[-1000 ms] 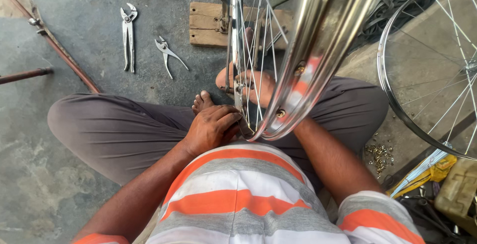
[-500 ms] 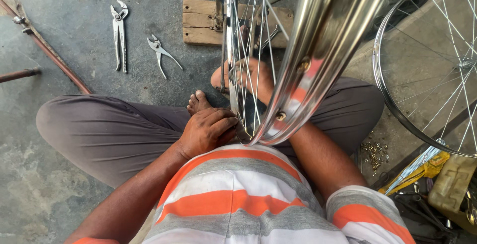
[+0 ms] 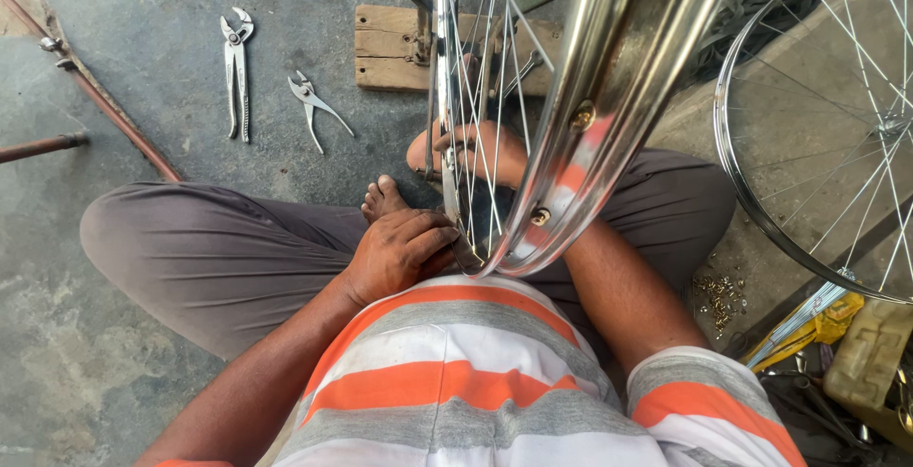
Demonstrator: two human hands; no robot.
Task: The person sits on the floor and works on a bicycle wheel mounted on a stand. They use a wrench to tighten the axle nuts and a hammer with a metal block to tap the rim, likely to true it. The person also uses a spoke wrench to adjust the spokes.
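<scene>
The person sat cross-legged on the floor (image 3: 114,39) with a shiny rim (image 3: 609,115) standing upright between the knees; the left hand (image 3: 399,250) lay against the lowest part of the rim, its fingers (image 3: 433,237) together and curled at the spokes (image 3: 471,144); whether they pinched something, I could not tell; the right hand (image 3: 480,148) was behind the spokes, above the left hand, and its fingers seemed closed on a spoke; left of the rim, on the floor, lay large pliers (image 3: 236,72) and small pliers (image 3: 314,106); behind the rim was a wooden block (image 3: 385,48); right of the rim stood a second wheel (image 3: 827,125).
</scene>
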